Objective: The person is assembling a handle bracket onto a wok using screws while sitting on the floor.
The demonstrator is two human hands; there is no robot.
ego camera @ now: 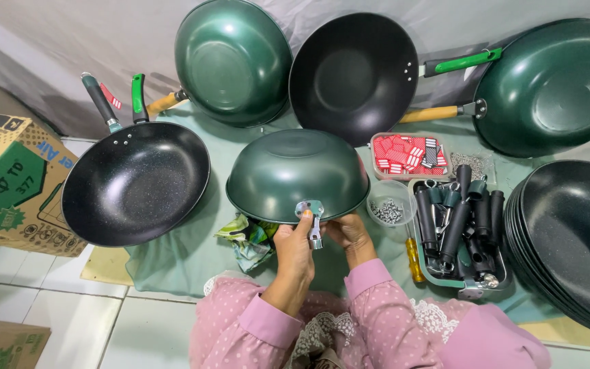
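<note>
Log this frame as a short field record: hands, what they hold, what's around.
view: head camera, looking down
left hand: fingers on the metal handle bracket, pressing it to the wok's wall
right hand: at the rim of the upturned green wok, beside the bracket
right of the wok: clear cup of screws, tray of black handles, red labels box, yellow screwdriver
left: black wok with handle, cardboard box
far right: stack of black woks

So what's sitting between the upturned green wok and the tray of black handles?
A small clear bowl of screws, seen in the head view, sits between the wok and the tray.
</note>
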